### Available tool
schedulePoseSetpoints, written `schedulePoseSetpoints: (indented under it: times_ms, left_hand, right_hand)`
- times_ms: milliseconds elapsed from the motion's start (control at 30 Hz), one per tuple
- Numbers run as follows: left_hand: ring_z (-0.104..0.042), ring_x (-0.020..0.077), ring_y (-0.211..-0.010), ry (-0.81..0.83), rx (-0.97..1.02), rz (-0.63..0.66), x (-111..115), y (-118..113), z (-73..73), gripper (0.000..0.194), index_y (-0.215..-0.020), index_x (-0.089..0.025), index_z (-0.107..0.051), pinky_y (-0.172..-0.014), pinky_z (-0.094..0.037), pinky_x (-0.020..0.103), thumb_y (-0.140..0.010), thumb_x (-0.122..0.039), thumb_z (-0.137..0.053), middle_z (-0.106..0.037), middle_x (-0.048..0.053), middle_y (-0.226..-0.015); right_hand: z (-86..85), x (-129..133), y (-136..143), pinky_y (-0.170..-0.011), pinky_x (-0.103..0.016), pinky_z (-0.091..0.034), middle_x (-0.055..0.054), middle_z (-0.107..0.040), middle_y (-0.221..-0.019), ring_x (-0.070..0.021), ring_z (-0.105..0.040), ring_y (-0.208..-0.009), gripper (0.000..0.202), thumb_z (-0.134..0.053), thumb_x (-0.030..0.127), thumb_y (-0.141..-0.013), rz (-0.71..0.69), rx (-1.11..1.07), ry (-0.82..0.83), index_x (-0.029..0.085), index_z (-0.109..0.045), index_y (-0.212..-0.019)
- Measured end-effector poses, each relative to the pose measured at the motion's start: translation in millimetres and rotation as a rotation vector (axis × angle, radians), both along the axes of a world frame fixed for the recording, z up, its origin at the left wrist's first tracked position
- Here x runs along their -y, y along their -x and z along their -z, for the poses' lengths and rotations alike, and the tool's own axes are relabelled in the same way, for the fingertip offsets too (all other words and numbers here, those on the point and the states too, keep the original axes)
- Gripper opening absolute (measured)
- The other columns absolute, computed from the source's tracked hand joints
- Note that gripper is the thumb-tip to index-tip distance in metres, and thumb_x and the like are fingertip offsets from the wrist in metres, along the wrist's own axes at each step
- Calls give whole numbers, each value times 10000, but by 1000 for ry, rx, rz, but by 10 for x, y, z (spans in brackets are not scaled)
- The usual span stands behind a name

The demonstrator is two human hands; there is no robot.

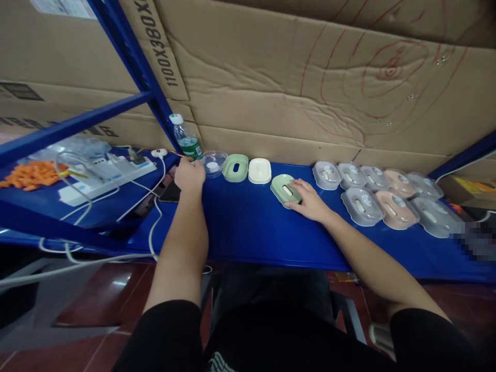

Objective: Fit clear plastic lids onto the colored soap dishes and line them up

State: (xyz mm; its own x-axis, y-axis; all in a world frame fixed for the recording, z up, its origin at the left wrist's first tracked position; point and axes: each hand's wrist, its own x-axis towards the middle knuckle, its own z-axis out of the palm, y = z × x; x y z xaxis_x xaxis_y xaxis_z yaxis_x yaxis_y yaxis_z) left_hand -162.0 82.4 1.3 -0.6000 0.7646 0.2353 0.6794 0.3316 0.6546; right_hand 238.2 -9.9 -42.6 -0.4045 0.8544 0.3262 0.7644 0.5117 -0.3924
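My right hand (310,200) grips the right end of a green lidded soap box (282,189) on the blue table, thumb at its near edge and fingers over the far side. A pale bar sits in the lid's middle. My left hand (189,175) is closed beside a clear round plastic dish (214,166) with a white piece in it. Its fingertips are hidden, so what they hold, if anything, cannot be made out. Between the hands, against the cardboard, lie a green part with an oval slot (241,174) and a cream tray (260,171).
Several lidded boxes in grey and pink (399,208) stand in rows at the right. A water bottle (187,142) stands behind my left hand. At the left are a white power strip (112,181), cables, a blue frame post and a pile of orange pieces (34,174).
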Motion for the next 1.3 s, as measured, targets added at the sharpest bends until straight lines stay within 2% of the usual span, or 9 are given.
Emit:
schedulePoseSetpoints:
  times_ms: [167, 333, 500, 600, 700, 867, 1100, 1200, 1300]
  left_hand:
    - [-667, 413, -1238, 5, 48, -43, -53, 24, 104, 368, -1219, -158, -710, -1048, -501, 593, -935, -310, -531, -729, 217, -1283]
    - [-710, 364, -1115, -197, -59, 14, -16, -57, 12, 413, -1286, -157, -674, -1006, -520, 526, -946, -353, -545, -767, 176, -1115]
    - [-722, 256, -936, -309, -174, 444, 171, -615, -103, 388, -1245, -182, -685, -935, -542, 393, -984, -429, -541, -742, 69, -893]
    - [-691, 291, -1139, -319, -298, 867, 323, -1019, -41, 502, -1302, -180, -670, -1032, -528, 424, -904, -485, -699, -733, 130, -1196]
    - [-595, 346, -1348, -336, -293, 1094, 433, -1285, 78, 801, -1462, -178, -550, -1145, -474, 491, -822, -589, -801, -610, 187, -1461]
    - [-571, 380, -1400, -284, -153, 1187, 464, -1368, 182, 1079, -1614, -145, -314, -1131, -500, 513, -811, -695, -778, -497, 259, -1581]
    - [-612, 404, -1343, -253, -245, 1171, 432, -1290, 179, 1236, -1649, -178, -274, -1072, -550, 509, -692, -643, -902, -555, 247, -1522]
    - [-580, 396, -1384, -315, -289, 1176, 440, -1298, 164, 1121, -1657, -199, -267, -1071, -557, 500, -787, -599, -850, -498, 236, -1575]
    - [-537, 365, -1438, -399, -356, 1206, 470, -1316, 106, 891, -1652, -228, -289, -1089, -548, 482, -933, -530, -720, -434, 219, -1635]
  right_hand:
    - [-27, 24, -6, -1227, -699, -327, -181, -500, -1611, -441, -354, -1559, 699, -648, 678, -927, -44, -19, 26, 250, -588, -1478]
    - [-37, 28, 12, -1191, -669, -407, -180, -554, -1552, -421, -493, -1471, 674, -744, 619, -877, -28, -76, -6, 247, -631, -1428]
    - [-96, 30, 41, -1165, -610, -461, -110, -697, -1367, -343, -618, -1340, 446, -694, 540, -928, 23, -216, -139, 276, -726, -1287]
    - [-153, 40, 46, -1175, -602, -457, -92, -752, -1281, -314, -665, -1275, 367, -642, 552, -971, 41, -309, -213, 283, -771, -1185]
    - [-202, 68, 60, -1195, -592, -449, -85, -777, -1247, -287, -697, -1234, 364, -610, 547, -1000, -1, -375, -259, 280, -776, -1184]
    - [-232, 130, 112, -1252, -642, -371, -41, -748, -1353, -296, -654, -1331, 393, -620, 572, -989, -134, -337, -244, 324, -755, -1263]
    - [-291, 178, 102, -1229, -653, -407, -53, -778, -1282, -323, -696, -1261, 449, -572, 654, -986, -25, -525, -351, 322, -775, -1209]
    - [-285, 208, 90, -1174, -639, -474, -70, -795, -1213, -347, -710, -1221, 561, -503, 759, -964, 59, -615, -350, 301, -780, -1133]
    - [-222, 203, 88, -967, -609, -612, -103, -807, -1032, -371, -754, -1083, 723, -367, 855, -947, 149, -770, -237, 263, -771, -1038]
